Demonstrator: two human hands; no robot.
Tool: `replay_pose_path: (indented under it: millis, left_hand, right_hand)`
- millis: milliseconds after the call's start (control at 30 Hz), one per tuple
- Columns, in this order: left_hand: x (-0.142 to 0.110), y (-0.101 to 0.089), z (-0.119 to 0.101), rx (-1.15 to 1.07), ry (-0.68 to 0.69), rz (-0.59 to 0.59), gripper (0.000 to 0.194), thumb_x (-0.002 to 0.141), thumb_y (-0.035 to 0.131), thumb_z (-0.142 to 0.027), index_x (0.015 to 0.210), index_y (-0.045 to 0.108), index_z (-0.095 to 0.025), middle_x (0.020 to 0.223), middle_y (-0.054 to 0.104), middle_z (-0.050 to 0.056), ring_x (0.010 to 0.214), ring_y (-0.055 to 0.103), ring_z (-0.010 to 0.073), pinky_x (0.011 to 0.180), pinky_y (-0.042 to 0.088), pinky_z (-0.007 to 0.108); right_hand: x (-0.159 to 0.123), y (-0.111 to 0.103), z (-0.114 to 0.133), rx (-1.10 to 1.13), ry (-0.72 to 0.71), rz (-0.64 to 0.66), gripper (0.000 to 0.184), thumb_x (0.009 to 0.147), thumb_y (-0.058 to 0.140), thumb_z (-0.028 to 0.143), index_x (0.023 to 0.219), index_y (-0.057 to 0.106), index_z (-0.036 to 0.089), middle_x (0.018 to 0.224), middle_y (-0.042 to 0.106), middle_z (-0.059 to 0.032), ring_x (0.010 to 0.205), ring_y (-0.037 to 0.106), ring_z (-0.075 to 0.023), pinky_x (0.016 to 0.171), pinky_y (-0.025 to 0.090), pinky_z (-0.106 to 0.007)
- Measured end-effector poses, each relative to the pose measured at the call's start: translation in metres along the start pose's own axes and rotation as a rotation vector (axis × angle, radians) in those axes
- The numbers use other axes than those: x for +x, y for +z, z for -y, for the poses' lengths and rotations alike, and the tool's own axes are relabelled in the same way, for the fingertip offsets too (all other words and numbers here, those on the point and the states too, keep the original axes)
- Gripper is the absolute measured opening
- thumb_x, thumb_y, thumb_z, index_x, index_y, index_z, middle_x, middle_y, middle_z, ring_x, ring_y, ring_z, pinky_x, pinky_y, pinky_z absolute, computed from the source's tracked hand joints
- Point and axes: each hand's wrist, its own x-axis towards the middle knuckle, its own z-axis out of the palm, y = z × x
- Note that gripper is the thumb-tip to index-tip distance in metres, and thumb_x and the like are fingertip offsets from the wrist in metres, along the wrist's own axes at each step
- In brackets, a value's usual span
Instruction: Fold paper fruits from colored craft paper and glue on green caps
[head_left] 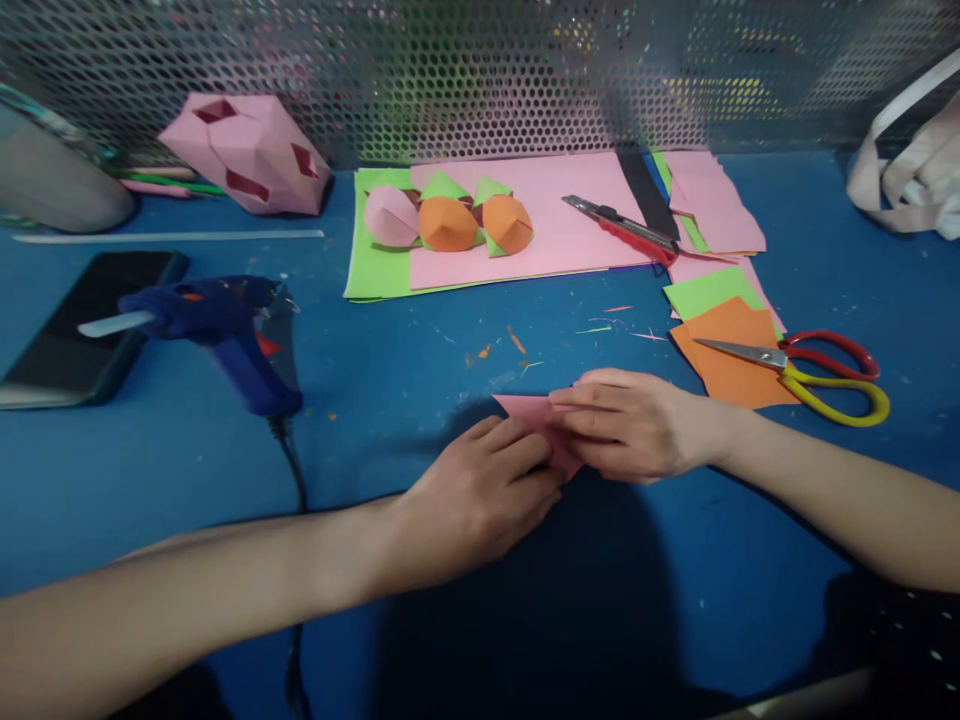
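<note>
At six o'clock of the paper scraps (516, 340), on the blue desk (420, 400), the left hand (476, 495) and the right hand (637, 425) meet, both pinching one folded pink paper (523, 404), probably so that its crease stays flat and does not slip.

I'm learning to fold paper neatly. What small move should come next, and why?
Perhaps steady the pink paper with the left hand and press along its top edge with the right hand: both hands are on it, the right fingertips lie near that edge, though fingers hide any crease.
</note>
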Motion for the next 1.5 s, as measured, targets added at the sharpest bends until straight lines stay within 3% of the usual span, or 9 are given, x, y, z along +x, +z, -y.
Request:
replay_pose_path:
  millis: [233, 467, 600, 867, 967, 1033, 1133, 1267, 1500]
  left_hand:
    - [-0.003, -0.001, -0.014, 0.165, 0.075, -0.009, 0.029, 0.086, 0.051, -0.034, 0.097, 0.065, -0.011, 0.095, 0.066, 0.01, 0.094, 0.059, 0.0272, 0.084, 0.049, 0.042]
    - [-0.005, -0.002, -0.021, 0.213, 0.13, -0.02, 0.042, 0.088, 0.048, -0.041, 0.1, 0.064, -0.005, 0.099, 0.066, 0.018, 0.104, 0.059, 0.0309, 0.094, 0.047, 0.046]
    - [-0.005, -0.002, -0.02, 0.186, 0.131, 0.001, 0.043, 0.089, 0.046, -0.042, 0.099, 0.064, -0.004, 0.101, 0.064, 0.019, 0.102, 0.058, 0.0318, 0.09, 0.05, 0.045]
    - [0.0, -0.004, -0.021, 0.153, 0.124, 0.029, 0.041, 0.089, 0.045, -0.042, 0.09, 0.065, -0.006, 0.083, 0.062, 0.013, 0.087, 0.059, 0.0289, 0.078, 0.053, 0.044]
    - [-0.001, -0.003, -0.02, 0.16, 0.14, 0.002, 0.04, 0.089, 0.046, -0.042, 0.089, 0.065, -0.007, 0.085, 0.063, 0.013, 0.088, 0.06, 0.0288, 0.079, 0.053, 0.044]
    - [-0.002, -0.002, -0.02, 0.171, 0.155, -0.02, 0.041, 0.089, 0.046, -0.042, 0.09, 0.065, -0.007, 0.089, 0.064, 0.015, 0.092, 0.059, 0.03, 0.082, 0.052, 0.045]
    - [-0.004, -0.002, -0.019, 0.174, 0.168, -0.018, 0.041, 0.088, 0.046, -0.042, 0.087, 0.065, -0.007, 0.088, 0.064, 0.015, 0.094, 0.059, 0.0307, 0.087, 0.049, 0.047]
    - [-0.002, -0.004, -0.019, 0.167, 0.178, 0.009, 0.04, 0.089, 0.045, -0.041, 0.082, 0.065, -0.008, 0.082, 0.062, 0.013, 0.085, 0.061, 0.0287, 0.082, 0.051, 0.048]
    - [-0.001, -0.006, -0.017, 0.148, 0.19, 0.028, 0.039, 0.089, 0.043, -0.04, 0.084, 0.064, -0.009, 0.082, 0.061, 0.013, 0.08, 0.059, 0.026, 0.074, 0.052, 0.044]
  right_hand:
    - [0.002, -0.01, 0.005, 0.054, 0.066, -0.031, 0.034, 0.088, 0.045, 0.036, 0.092, 0.066, 0.011, 0.111, 0.065, -0.0147, 0.112, 0.056, -0.0267, 0.099, 0.038, -0.047]
    - [0.011, -0.005, 0.017, -0.064, 0.053, -0.038, 0.025, 0.088, 0.051, 0.023, 0.099, 0.065, 0.006, 0.113, 0.065, -0.0176, 0.111, 0.058, -0.0261, 0.09, 0.045, -0.041]
    - [0.002, -0.012, 0.022, 0.013, 0.137, 0.023, 0.023, 0.087, 0.052, 0.021, 0.1, 0.066, 0.007, 0.116, 0.064, -0.0165, 0.111, 0.057, -0.0255, 0.087, 0.047, -0.04]
    - [-0.032, -0.041, 0.033, 0.006, 0.386, -0.027, 0.014, 0.08, 0.06, 0.015, 0.091, 0.067, 0.011, 0.094, 0.071, -0.0105, 0.083, 0.063, -0.0213, 0.079, 0.048, -0.042]
    - [-0.022, -0.04, 0.036, 0.013, 0.409, -0.074, 0.022, 0.08, 0.058, 0.015, 0.101, 0.065, 0.011, 0.102, 0.069, -0.0117, 0.093, 0.062, -0.0231, 0.083, 0.047, -0.042]
    - [-0.008, -0.034, 0.036, 0.101, 0.388, -0.056, 0.032, 0.082, 0.054, 0.017, 0.113, 0.06, 0.008, 0.115, 0.064, -0.0149, 0.11, 0.056, -0.0245, 0.091, 0.045, -0.042]
    - [0.011, -0.023, 0.031, 0.304, 0.339, 0.113, 0.053, 0.085, 0.047, 0.025, 0.133, 0.042, 0.002, 0.136, 0.047, -0.0188, 0.131, 0.038, -0.0241, 0.106, 0.033, -0.044]
    - [0.025, -0.01, 0.015, 0.401, 0.259, 0.215, 0.067, 0.085, 0.043, 0.029, 0.142, 0.022, 0.0, 0.149, 0.024, -0.0207, 0.14, 0.018, -0.0229, 0.113, 0.017, -0.048]
    - [0.044, -0.001, -0.011, 0.359, 0.166, 0.184, 0.06, 0.09, 0.04, 0.031, 0.142, 0.025, 0.004, 0.144, 0.036, -0.019, 0.139, 0.022, -0.0239, 0.114, 0.006, -0.051]
